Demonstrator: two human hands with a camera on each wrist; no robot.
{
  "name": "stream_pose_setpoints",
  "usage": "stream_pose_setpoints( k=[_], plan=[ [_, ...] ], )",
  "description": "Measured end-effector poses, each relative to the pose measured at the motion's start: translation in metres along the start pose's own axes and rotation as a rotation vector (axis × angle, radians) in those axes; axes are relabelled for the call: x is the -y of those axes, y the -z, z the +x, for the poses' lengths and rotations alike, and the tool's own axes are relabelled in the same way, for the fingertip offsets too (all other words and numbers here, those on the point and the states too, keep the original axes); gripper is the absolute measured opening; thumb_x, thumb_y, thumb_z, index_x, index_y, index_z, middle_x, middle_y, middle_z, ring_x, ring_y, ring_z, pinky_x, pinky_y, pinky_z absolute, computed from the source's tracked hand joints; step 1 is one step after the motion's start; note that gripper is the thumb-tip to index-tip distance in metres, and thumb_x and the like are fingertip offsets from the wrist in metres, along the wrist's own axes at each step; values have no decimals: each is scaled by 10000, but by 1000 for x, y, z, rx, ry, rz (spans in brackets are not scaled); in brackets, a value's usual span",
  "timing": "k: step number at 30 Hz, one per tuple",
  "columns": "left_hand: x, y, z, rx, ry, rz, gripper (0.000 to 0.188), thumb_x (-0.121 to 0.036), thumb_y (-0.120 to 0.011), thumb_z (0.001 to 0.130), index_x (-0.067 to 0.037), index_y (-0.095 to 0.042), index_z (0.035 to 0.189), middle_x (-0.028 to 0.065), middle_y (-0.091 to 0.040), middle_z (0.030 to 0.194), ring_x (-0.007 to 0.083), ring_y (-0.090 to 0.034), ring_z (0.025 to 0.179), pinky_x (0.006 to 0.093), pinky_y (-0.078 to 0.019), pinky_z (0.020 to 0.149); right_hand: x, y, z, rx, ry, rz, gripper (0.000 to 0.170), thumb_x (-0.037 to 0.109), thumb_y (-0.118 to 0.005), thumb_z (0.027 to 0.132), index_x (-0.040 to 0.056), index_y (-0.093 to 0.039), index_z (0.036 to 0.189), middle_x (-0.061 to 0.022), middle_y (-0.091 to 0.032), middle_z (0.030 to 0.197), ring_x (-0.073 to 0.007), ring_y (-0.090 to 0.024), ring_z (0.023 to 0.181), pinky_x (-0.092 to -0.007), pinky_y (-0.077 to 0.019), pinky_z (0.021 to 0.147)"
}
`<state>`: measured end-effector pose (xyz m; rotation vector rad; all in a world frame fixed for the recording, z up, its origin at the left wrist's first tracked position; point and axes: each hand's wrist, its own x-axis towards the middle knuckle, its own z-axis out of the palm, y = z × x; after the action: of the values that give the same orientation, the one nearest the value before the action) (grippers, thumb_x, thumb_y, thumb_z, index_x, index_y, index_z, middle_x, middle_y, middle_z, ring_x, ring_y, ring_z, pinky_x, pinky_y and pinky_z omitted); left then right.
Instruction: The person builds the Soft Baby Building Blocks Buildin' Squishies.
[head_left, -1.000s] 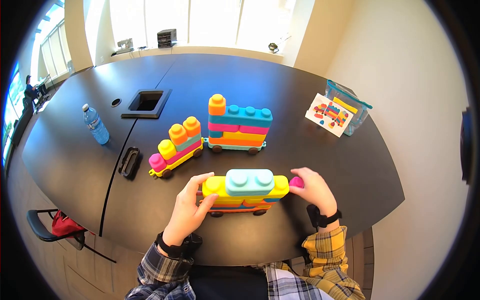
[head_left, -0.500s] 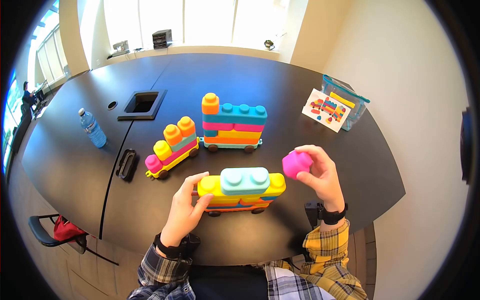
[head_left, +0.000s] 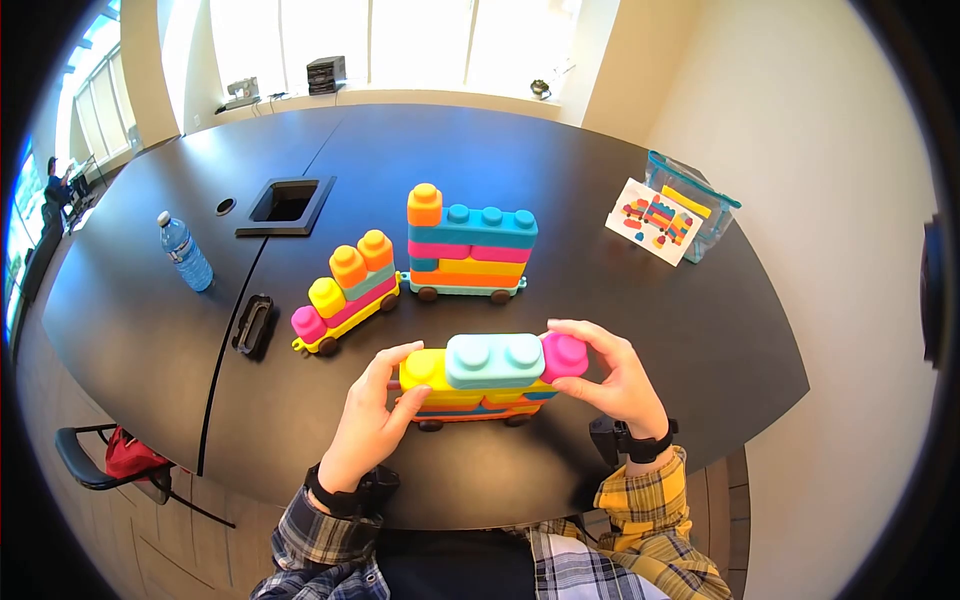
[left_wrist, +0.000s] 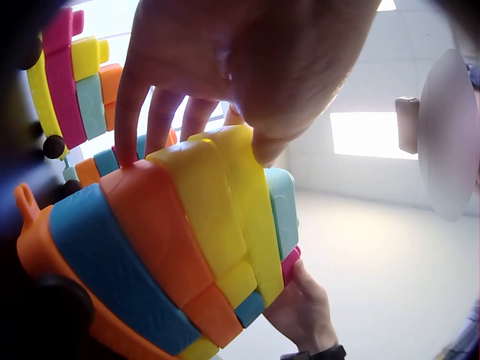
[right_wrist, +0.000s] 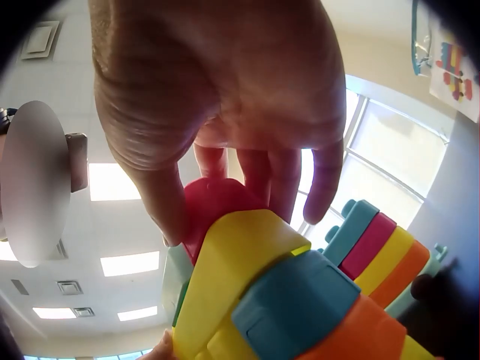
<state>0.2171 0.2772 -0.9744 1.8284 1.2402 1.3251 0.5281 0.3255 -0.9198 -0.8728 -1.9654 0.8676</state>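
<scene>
Nearest the person stands a wheeled wagon of stacked toy blocks (head_left: pixel 470 402), orange, blue and yellow, with a light teal block (head_left: pixel 495 362) on top. My left hand (head_left: pixel 372 408) grips its left end, thumb in front and fingers behind, as the left wrist view shows too. My right hand (head_left: pixel 612 378) pinches a magenta block (head_left: pixel 564 357) between thumb and fingers. In the right wrist view this magenta block (right_wrist: pixel 217 206) sits at the end of the long yellow block (right_wrist: pixel 244 251), right against its top, beside the teal one.
Behind stand a taller wagon of blocks (head_left: pixel 470 255) and a lower stepped one (head_left: pixel 345 300), end to end. A water bottle (head_left: pixel 184 252) and a black holder (head_left: pixel 254 326) are at left. A picture card (head_left: pixel 655 222) leans on a clear bag (head_left: pixel 712 232) at far right.
My right hand lifted the magenta block up and turned it, then brought it left onto the wagon's right end. My left hand has kept its grip on the wagon.
</scene>
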Motion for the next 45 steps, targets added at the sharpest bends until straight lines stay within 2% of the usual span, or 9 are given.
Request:
stream_pose_setpoints(
  k=[5,7,13,17,19,25,39,43,45],
  plan=[
    [-30,20,3,153,193,198,671,-115,-820,886,-59,-515,1481,147,-654,1319,299,-670,1193,412,-583,943,-23,-12,-7,-5,-102,129,629,165,-904,824,18,-645,1378,-117,-724,1301,-223,-679,1208,-385,-505,1078],
    [-30,23,9,202,261,230,720,-130,-880,820,-41,-532,1444,153,-686,1232,293,-717,1069,402,-606,875,-34,-9,-10,181,-252,4,624,170,-915,801,6,-651,1342,-117,-750,1240,-221,-707,1148,-379,-530,1044],
    [-14,-5,54,239,-89,353,453,-82,-814,844,-11,-595,1234,158,-742,859,333,-750,820,406,-588,732,-42,9,-21,-11,-152,-61,543,157,-934,780,-4,-700,1243,-84,-782,1105,-157,-732,1012,-343,-578,938],
    [-3,-55,110,154,-242,328,517,-62,-778,852,-7,-578,1325,175,-744,884,351,-750,852,420,-585,756,-53,36,-28,-224,-315,69,531,151,-940,785,-3,-705,1236,-78,-774,1078,-138,-730,983,-334,-598,890],
    [0,-82,138,266,-130,214,540,-46,-737,909,9,-541,1409,199,-767,1071,327,-768,991,401,-605,866,-57,49,-31,-272,-357,20,518,148,-932,795,-9,-700,1231,-77,-778,1050,-134,-735,942,-327,-607,849],
    [19,-137,179,400,-99,-67,487,-47,-689,948,53,-537,1400,263,-727,1209,374,-727,1132,431,-577,975,-88,73,-38,-487,-285,-188,556,119,-904,789,-30,-669,1270,-89,-775,1132,-155,-743,1001,-317,-594,896],
    [24,-143,197,468,-1,-75,590,-10,-662,975,23,-425,1515,220,-661,1380,313,-680,1245,404,-571,1019,-89,64,-28,-532,-325,-258,608,206,-911,789,-10,-654,1296,-104,-792,1083,-180,-761,991,-336,-590,891],
    [7,-122,179,474,-9,-32,615,-32,-697,962,16,-430,1514,215,-669,1355,324,-690,1213,413,-573,984,-82,69,-36,-524,-359,-241,817,227,-941,763,15,-540,1442,-135,-723,1279,-241,-709,1146,-387,-572,948],
    [0,-96,153,204,-427,291,608,-60,-743,935,-9,-484,1482,206,-671,1332,349,-694,1171,414,-569,954,-64,74,-46,-550,-362,-202,898,232,-952,752,25,-492,1494,-149,-685,1356,-266,-681,1207,-406,-560,977]
  ],
)
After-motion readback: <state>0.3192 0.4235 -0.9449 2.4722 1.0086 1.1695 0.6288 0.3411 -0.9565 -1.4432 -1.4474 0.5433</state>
